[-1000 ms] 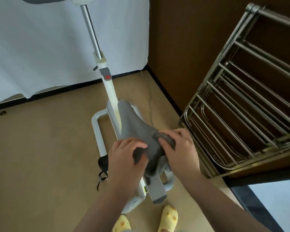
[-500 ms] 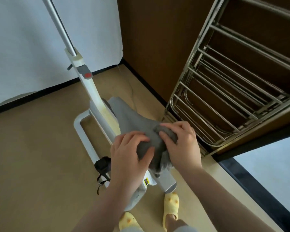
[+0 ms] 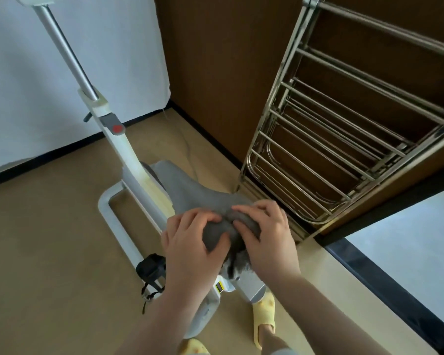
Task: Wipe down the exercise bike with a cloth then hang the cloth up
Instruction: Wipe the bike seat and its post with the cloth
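The exercise bike [image 3: 123, 149] stands on the floor below me, with a white frame, a steel post and a grey saddle [image 3: 190, 190]. A dark grey cloth [image 3: 217, 231] lies bunched over the saddle's wide rear end. My left hand [image 3: 190, 249] grips the cloth from the left, with fingers on top and thumb underneath. My right hand [image 3: 269, 239] grips it from the right, and its fingertips nearly meet those of the left hand. A fuzzy edge of the cloth hangs below my palms. My hands hide the rear of the saddle.
A folded metal drying rack [image 3: 318, 139] leans against the brown wall to the right, close to the saddle. A black pedal with a strap [image 3: 150, 269] sticks out on the bike's left. My feet in yellow slippers [image 3: 264, 316] stand by the bike's base. A white curtain hangs at the back left.
Both hands have stayed on the cloth at the saddle's rear, and their fingers have drawn closer together. My view swung right and then partly back.
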Demonstrator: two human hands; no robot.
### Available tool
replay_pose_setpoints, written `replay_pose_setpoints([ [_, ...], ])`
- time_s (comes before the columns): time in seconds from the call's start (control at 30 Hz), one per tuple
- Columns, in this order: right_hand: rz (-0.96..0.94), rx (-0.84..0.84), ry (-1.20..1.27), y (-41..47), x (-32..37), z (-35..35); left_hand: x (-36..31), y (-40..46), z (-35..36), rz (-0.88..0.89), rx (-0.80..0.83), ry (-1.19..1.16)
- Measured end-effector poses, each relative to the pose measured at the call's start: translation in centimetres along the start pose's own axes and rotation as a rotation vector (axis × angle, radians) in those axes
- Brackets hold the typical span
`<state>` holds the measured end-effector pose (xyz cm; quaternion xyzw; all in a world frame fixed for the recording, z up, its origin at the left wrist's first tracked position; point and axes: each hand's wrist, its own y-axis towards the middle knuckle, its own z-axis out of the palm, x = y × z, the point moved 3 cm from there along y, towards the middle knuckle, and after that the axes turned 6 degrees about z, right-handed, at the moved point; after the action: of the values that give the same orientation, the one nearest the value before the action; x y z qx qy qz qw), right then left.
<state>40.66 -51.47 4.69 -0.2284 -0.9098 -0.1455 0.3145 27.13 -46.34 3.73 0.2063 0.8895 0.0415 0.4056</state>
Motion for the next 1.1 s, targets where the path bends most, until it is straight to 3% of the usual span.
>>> replay_pose_setpoints([
  [0.1,0.188,-0.017,0.1,1.8,-0.5,-0.1,-0.2,0.4,0.2,-0.027,-0.01,0.018],
  [0.17,0.047,-0.068,0.037,0.3,0.5,0.0,-0.4,0.7,0.4,-0.034,-0.028,0.03],
  [0.27,-0.142,0.033,-0.018,0.3,-0.6,-0.3,-0.7,0.9,0.8,-0.077,-0.046,0.05],
  [0.37,0.101,0.089,0.136,2.8,-2.3,-0.7,-1.5,1.5,1.5,-0.077,-0.009,0.125],
  [0.5,-0.09,0.131,0.068,2.2,-1.5,-0.8,-2.2,2.4,1.8,-0.088,-0.004,0.155],
  [0.63,0.097,0.279,0.213,5.8,-2.9,-0.1,-2.3,2.4,1.8,-0.128,-0.043,0.172],
  [0.8,-0.064,0.291,0.208,3.6,-2.6,-0.5,-2.7,2.4,1.8,-0.139,-0.107,0.154],
  [0.93,0.062,0.385,0.274,7.3,-3.3,0.7,-2.9,2.7,2.1,-0.175,-0.137,0.173],
  [1.1,-0.209,0.419,0.243,5.2,-2.9,-0.4,-2.9,2.4,2.1,-0.235,-0.173,0.151],
])
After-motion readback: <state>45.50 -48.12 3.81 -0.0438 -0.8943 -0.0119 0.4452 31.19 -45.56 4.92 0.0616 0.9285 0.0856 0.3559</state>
